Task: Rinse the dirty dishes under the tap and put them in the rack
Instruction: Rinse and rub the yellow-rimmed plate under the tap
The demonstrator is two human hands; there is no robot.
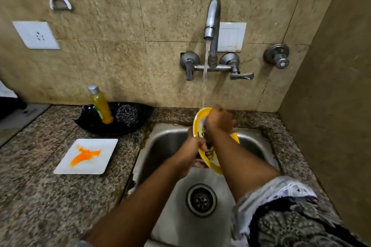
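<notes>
Yellow plate (197, 120), tilted on edge over the sink (170, 140), top rim under the tap (212, 26) stream. Left hand (192, 146) grips its lower left rim, fingers curled round the edge. Right hand (218, 121) lies on its face near the top; finger spread cannot be told through blur. Left of the sink, on speckled granite counter (40, 196): white square plate (86, 156) smeared orange. Behind that: black dish (120, 126) with soap bottle (100, 106) and steel scrubber (127, 114). Beige tiled wall (120, 26) behind.

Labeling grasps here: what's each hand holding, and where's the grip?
The left hand grips the yellow plate at its lower left rim, over the sink. The right hand lies on the plate's face; its hold cannot be told.
</notes>
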